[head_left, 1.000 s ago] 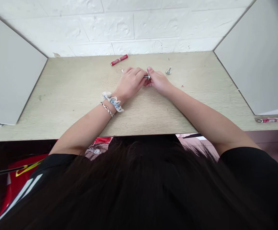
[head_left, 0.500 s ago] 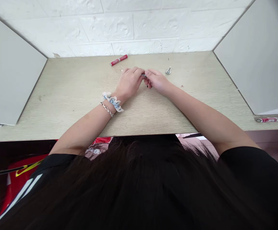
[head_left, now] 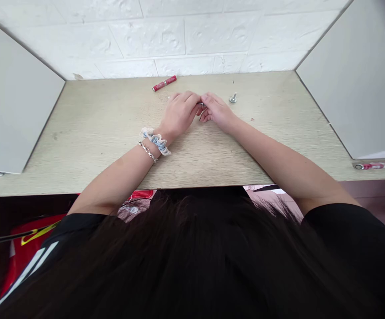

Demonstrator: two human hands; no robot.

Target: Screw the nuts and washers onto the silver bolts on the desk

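Note:
Over the middle of the desk, my left hand (head_left: 180, 111) and my right hand (head_left: 220, 113) meet at the fingertips around a small metal bolt (head_left: 201, 104). Only a bit of its shiny shank shows between them; the rest is covered by fingers. The left fingers are closed on one end, and the right thumb and forefinger pinch the other. A second bolt (head_left: 234, 98), with a wide round base, stands on the desk just beyond my right hand.
A red tube (head_left: 164, 83) lies near the white brick-patterned wall (head_left: 212, 35). Another red tube (head_left: 379, 165) rests at the right front edge of the desk (head_left: 89, 146). Grey panels (head_left: 13, 88) stand at both sides. Tiny scraps dot the desktop.
My right fingers have shifted slightly around the bolt, the thumb now covering more of it and the lower fingers curling closer to my left hand. Both arms stay in place.

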